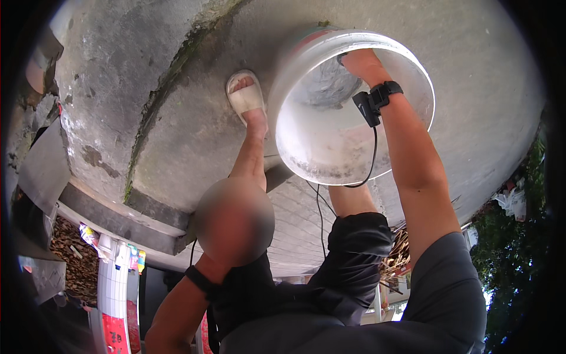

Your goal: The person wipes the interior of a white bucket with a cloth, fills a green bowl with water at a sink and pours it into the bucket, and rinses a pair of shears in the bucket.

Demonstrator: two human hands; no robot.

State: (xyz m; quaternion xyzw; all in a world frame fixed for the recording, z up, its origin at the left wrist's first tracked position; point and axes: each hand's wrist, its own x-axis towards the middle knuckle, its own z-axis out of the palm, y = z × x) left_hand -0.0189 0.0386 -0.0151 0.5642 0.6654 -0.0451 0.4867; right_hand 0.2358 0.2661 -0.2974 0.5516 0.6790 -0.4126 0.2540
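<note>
My right hand [361, 64] reaches down inside a large white plastic bucket [336, 152], which leans with its mouth towards me. The bucket's near-top rim hides the fingers. A small dark curved piece shows beside the hand, too little of it to name. Wet-looking grey material [327, 86] lies at the bottom of the bucket, next to this hand. My left hand [232, 221] is at my bent left knee, covered by a round blur, so its fingers cannot be made out. Each wrist wears a black band; a small black device with a cable sits on the right one.
Grey concrete ground [185, 128] surrounds the bucket, with a mossy crack [154, 95] running through it. My foot in a light slide sandal [245, 95] stands left of the bucket. A black cable [320, 217] hangs between my legs. A low concrete step [150, 217] lies at left.
</note>
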